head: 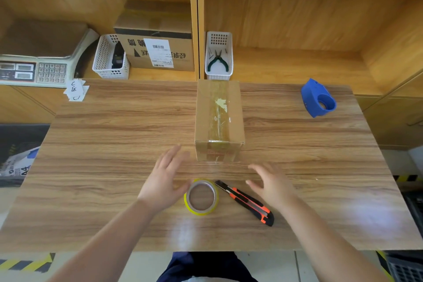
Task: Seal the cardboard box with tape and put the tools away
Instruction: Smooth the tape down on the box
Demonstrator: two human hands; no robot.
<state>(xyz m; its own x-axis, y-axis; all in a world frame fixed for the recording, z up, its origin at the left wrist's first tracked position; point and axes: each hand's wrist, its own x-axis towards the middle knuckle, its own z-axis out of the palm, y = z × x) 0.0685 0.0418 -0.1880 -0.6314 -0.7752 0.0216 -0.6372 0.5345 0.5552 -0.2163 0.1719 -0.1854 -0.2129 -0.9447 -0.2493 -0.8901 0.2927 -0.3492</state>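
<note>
Hands hover low over the wooden table (91,167), both spread flat with fingers loosely apart and nothing in either palm. The left hand (163,182) sits just left of the yellow tape roll (201,197); whether its thumb brushes the roll, I cannot tell. The right hand (270,184) is just right of the orange-and-black utility knife (246,202), which lies diagonally beside the roll. Beyond them, mid-table, stands the cardboard box (218,119), flaps closed, clear tape running along its top seam and down the near face. A blue tape dispenser (318,98) rests well apart at the far right. White baskets (218,56) sit on the shelf behind.
</note>
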